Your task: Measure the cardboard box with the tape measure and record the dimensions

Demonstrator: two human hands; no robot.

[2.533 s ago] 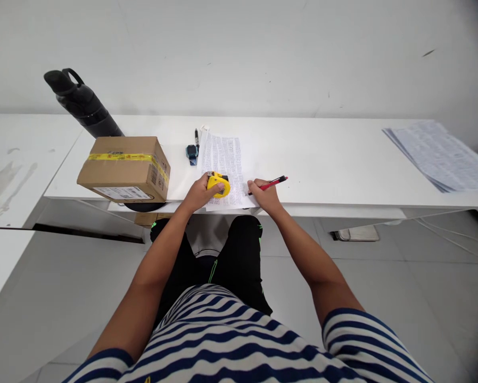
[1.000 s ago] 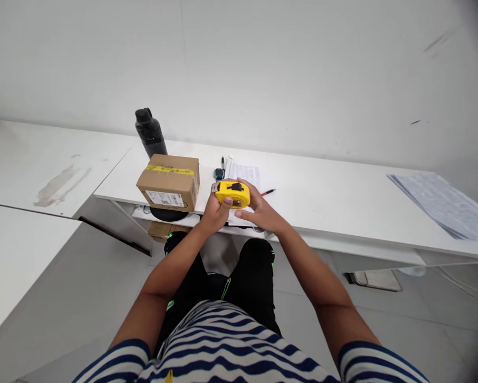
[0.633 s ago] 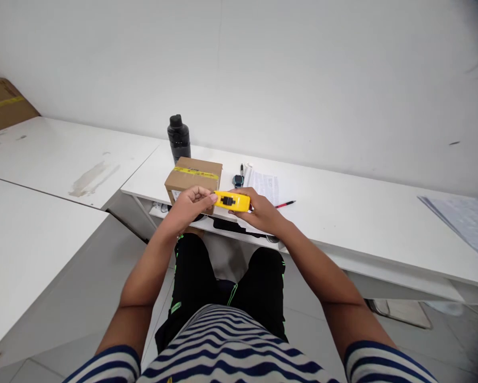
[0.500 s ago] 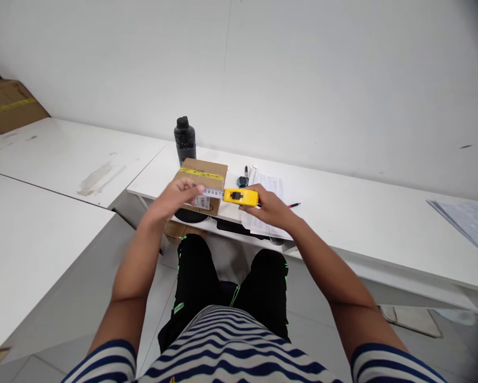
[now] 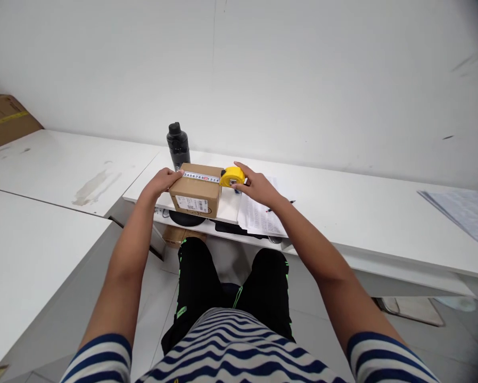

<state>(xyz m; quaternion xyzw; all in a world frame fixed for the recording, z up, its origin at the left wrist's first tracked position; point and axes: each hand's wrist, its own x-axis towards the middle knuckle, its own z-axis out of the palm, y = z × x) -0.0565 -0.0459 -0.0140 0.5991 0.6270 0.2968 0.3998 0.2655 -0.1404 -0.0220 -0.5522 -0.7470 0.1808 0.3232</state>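
A small cardboard box [image 5: 195, 188] stands on the white desk, its shipping label [image 5: 192, 204] facing me. Across its top lies the pulled-out white blade [image 5: 201, 177] of a tape measure. My left hand [image 5: 162, 182] is closed at the box's left top edge, pinching the blade's end; the very tip is hidden by the fingers. At the box's right edge, my right hand [image 5: 258, 186] grips the yellow tape measure [image 5: 232, 175] by its case, thumb below and fingers above.
Behind the box is a dark bottle [image 5: 178, 144]. Printed sheets [image 5: 255, 217] with a pen [image 5: 269, 210] lie right of the box. More papers [image 5: 458, 210] rest at the far right. Large cartons [image 5: 9, 119] stand at the far left. Below the desktop runs a shelf with dark items.
Both hands have moved back and away from me, laying the blade across the box top. More blade is visible between them, and the case has turned in my right hand.
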